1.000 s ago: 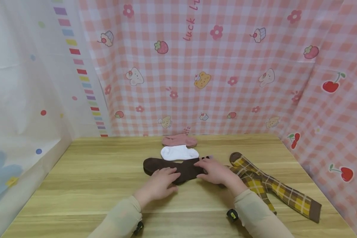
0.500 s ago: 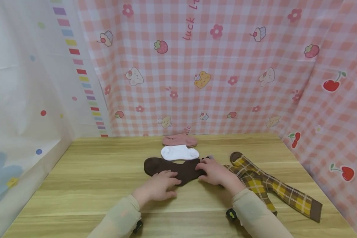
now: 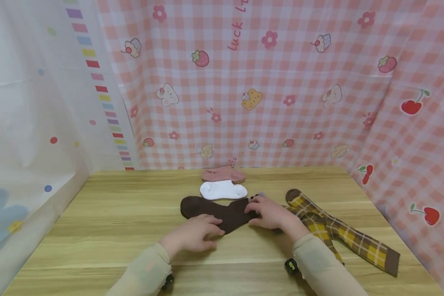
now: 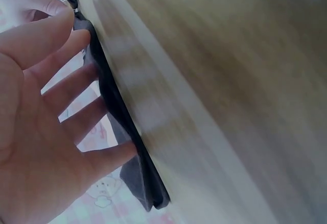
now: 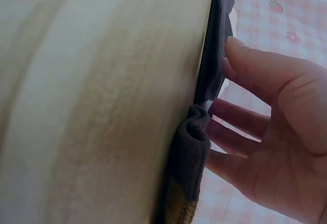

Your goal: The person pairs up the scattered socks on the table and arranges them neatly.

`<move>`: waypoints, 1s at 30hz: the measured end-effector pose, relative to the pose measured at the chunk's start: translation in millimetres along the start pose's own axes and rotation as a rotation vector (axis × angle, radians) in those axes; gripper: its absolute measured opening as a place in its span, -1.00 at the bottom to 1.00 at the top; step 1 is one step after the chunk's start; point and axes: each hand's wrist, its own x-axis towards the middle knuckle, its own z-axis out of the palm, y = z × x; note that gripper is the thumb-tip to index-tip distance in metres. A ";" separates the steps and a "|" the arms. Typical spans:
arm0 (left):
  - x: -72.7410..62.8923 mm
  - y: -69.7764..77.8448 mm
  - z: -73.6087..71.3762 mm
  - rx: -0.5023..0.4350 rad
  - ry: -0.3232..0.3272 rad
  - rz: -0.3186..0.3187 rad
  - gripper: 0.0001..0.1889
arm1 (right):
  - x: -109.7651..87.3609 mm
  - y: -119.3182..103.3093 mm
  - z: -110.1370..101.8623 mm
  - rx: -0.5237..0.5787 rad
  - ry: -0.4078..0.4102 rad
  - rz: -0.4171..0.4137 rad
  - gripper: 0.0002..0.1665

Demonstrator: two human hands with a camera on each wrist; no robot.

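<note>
A pair of dark brown socks [image 3: 214, 211] lies flat on the table, toe to the left. My left hand [image 3: 197, 232] rests its spread fingertips along the near edge of the socks; in the left wrist view the straight fingers [image 4: 76, 81] touch the fabric. At the cuff end is my right hand [image 3: 269, 213], its fingertips on the socks. The right wrist view shows the thumb [image 5: 250, 60] apart from the other fingers, all against the dark fabric. Right beside that hand, plaid yellow-and-brown socks [image 3: 359, 239] lie crossed, partly hidden by the right forearm.
Behind the brown socks lie white socks [image 3: 222, 190] and, farther back, pink socks [image 3: 222, 175], in a column. The wooden table [image 3: 114, 230] ends at a pink checked cloth [image 3: 281, 123] behind, with a white printed cloth [image 3: 29, 123] on the left.
The brown socks have shifted slightly right and their heel part has come nearer to me. My left hand has drawn back a little; the right hand stays at the cuff.
</note>
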 end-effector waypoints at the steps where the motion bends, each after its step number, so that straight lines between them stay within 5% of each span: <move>1: -0.4 0.2 -0.4 0.000 -0.003 -0.001 -0.62 | 0.1 0.7 0.1 0.003 -0.002 0.001 -0.71; 12: 2.2 2.6 -2.6 -0.009 0.001 -0.001 -0.64 | -6.2 1.4 -8.9 0.021 0.016 -0.024 -0.69; 30: 2.9 16.4 -12.2 0.005 0.103 0.102 -0.69 | -44.1 3.0 -42.9 0.015 0.199 -0.006 -0.66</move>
